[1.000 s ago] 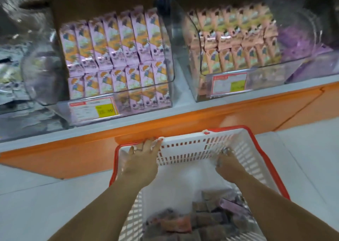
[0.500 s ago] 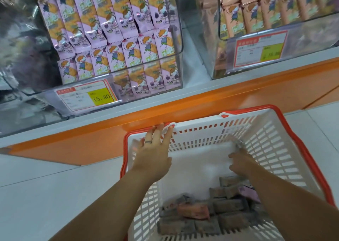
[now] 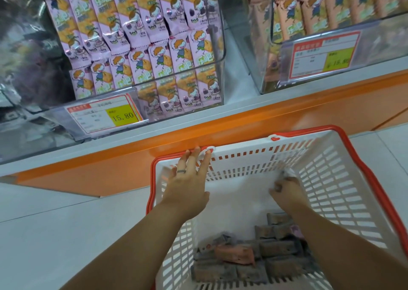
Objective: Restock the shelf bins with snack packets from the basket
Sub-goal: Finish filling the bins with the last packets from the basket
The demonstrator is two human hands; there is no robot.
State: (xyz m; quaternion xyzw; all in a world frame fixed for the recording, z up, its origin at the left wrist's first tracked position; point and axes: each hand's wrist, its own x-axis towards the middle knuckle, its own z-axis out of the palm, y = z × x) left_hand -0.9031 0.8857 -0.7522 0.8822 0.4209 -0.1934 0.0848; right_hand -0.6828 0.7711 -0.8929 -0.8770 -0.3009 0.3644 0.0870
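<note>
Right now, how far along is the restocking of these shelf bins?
Done: the purple-packet bin and the peach-packet bin both look well stocked. In hand: the left grip rests straight fingers on the far rim of the basket; the right grip is down inside it, and blur hides whether it holds anything. Left: a heap of packets lies at the near end.

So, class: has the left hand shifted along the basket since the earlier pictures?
No. The left hand still rests on the far rim of the basket, beside the white handle clip, as before; only the camera view has shifted.
</note>
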